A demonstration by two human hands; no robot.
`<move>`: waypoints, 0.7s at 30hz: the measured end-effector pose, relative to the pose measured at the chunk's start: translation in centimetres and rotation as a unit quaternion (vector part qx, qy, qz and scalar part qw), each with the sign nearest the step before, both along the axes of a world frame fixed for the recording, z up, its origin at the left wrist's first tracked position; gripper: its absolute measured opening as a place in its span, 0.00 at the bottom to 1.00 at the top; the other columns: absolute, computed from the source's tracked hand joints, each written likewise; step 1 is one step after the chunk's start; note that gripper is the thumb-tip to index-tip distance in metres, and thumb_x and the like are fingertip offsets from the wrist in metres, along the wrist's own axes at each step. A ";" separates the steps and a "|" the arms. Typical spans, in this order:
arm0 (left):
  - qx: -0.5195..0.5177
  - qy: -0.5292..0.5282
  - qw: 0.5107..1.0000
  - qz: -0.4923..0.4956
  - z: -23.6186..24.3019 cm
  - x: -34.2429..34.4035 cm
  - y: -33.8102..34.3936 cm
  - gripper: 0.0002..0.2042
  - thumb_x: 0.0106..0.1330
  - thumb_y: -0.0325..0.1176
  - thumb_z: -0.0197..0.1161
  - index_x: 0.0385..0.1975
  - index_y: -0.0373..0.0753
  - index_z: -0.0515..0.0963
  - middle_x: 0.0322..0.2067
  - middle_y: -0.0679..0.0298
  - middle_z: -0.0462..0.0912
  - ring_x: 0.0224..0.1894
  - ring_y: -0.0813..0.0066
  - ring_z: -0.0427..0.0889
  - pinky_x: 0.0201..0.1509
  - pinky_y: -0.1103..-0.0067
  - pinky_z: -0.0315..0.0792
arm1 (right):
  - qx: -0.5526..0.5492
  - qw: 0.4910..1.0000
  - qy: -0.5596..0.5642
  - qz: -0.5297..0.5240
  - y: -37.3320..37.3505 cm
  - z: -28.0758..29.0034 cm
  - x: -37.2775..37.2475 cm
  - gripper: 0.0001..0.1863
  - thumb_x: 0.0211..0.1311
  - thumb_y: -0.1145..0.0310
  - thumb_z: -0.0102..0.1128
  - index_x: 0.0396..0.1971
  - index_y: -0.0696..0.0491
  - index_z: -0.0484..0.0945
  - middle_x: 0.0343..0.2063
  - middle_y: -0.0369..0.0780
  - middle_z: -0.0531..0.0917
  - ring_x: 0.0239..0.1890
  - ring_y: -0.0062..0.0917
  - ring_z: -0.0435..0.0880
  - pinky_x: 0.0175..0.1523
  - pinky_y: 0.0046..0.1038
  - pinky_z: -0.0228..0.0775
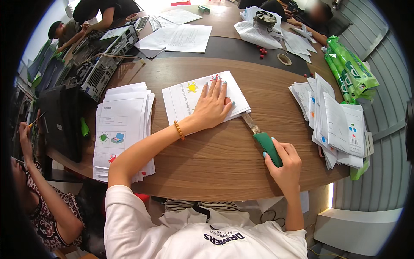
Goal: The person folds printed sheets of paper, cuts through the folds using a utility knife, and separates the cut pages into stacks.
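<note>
My left hand [211,105] lies flat with its fingers spread on a folded printed sheet [179,101] that shows coloured splats, pressing it to the table. In my right hand [284,162] is the green handle of a knife [268,149]. Its flat, stained blade points away to the upper left, and the tip reaches the sheet's lower right corner. Whether the tip lies between the paper layers or under them, I cannot tell. To the left of my forearm sits a stack of printed sheets [120,114] with colour pictures.
Folded printed sheets [343,123] lie piled at the right edge, near green plastic packs [351,71]. Loose papers [189,38], a tape roll [284,59], red berry-like beads [262,52] and a small fan [265,19] are farther back. An opened computer case [105,64] stands left. Other people sit around the table.
</note>
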State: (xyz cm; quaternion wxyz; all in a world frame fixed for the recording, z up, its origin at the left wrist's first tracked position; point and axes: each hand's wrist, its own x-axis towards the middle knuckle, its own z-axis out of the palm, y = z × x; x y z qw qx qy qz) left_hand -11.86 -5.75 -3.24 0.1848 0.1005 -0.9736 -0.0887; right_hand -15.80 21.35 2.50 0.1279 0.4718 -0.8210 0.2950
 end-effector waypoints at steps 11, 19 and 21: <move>-0.030 -0.003 0.999 0.010 0.0 0.2 -0.3 0.27 0.69 0.43 0.37 0.59 0.24 0.54 0.62 0.41 0.52 0.67 0.50 0.47 0.68 0.60 0.41 | 0.007 1.000 0.002 -0.010 1.4 1.2 0.5 0.20 0.44 0.71 0.65 0.41 0.58 0.77 0.29 0.40 0.77 0.30 0.30 0.76 0.33 0.30 0.70; -0.028 -0.017 0.999 0.006 0.1 0.0 -0.1 0.28 0.68 0.42 0.37 0.59 0.24 0.53 0.62 0.41 0.51 0.67 0.50 0.46 0.68 0.61 0.41 | 0.011 1.000 0.010 0.002 -0.4 0.1 -0.6 0.20 0.46 0.71 0.64 0.42 0.58 0.77 0.29 0.39 0.76 0.32 0.30 0.76 0.33 0.30 0.70; -0.035 -0.027 0.999 0.005 0.1 0.0 0.0 0.28 0.68 0.42 0.38 0.59 0.24 0.53 0.62 0.41 0.51 0.67 0.51 0.46 0.68 0.61 0.40 | 0.012 1.000 0.020 0.000 -1.3 -0.3 -1.4 0.20 0.46 0.71 0.64 0.43 0.58 0.77 0.30 0.39 0.76 0.32 0.30 0.76 0.33 0.30 0.70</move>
